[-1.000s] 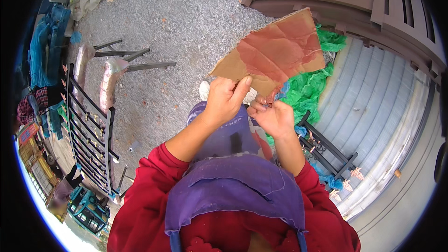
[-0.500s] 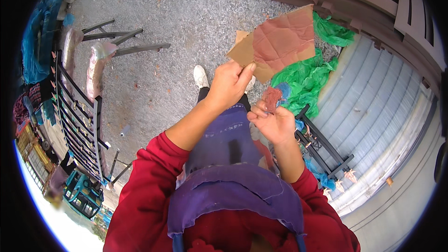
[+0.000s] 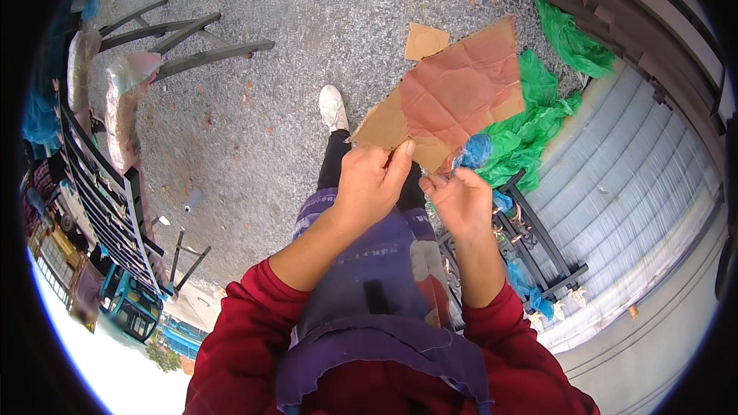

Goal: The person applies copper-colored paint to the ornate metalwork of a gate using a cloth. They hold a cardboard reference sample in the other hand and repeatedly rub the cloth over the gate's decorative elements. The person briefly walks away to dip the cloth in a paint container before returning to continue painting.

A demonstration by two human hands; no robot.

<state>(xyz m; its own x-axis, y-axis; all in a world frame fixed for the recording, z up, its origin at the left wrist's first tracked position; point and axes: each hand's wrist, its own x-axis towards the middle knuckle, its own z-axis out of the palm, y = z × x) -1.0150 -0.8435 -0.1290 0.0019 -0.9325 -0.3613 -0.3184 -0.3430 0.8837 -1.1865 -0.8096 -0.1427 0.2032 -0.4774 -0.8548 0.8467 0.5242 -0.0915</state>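
Note:
My left hand [image 3: 372, 184] is closed on the near edge of a torn, creased cardboard sheet [image 3: 465, 88], thumb on top. The sheet is tan at its near-left end and stained reddish-brown over most of the rest. Beside its lower right corner, my right hand [image 3: 463, 204] has its fingers curled in a pinch around a small reddish-brown scrap [image 3: 450, 161], mostly hidden by the fingers. Whether the scrap is cloth or something else cannot be made out. Crumpled blue plastic [image 3: 475, 151] shows just beyond those fingertips.
Green plastic sheeting [image 3: 530, 134] lies right of the cardboard, next to a plastic-wrapped stack [image 3: 623, 192]. A small cardboard square [image 3: 426, 41] rests on the gravel. Black metal frames stand left [image 3: 108, 177] and right [image 3: 538, 238]. Brown slatted panels [image 3: 607, 8] border the upper right.
My left hand and the cardboard have shifted slightly down and left. My right hand has turned, its fingers now nearer the cardboard's corner, and the reddish scrap shows less. The small cardboard square has come into fuller view.

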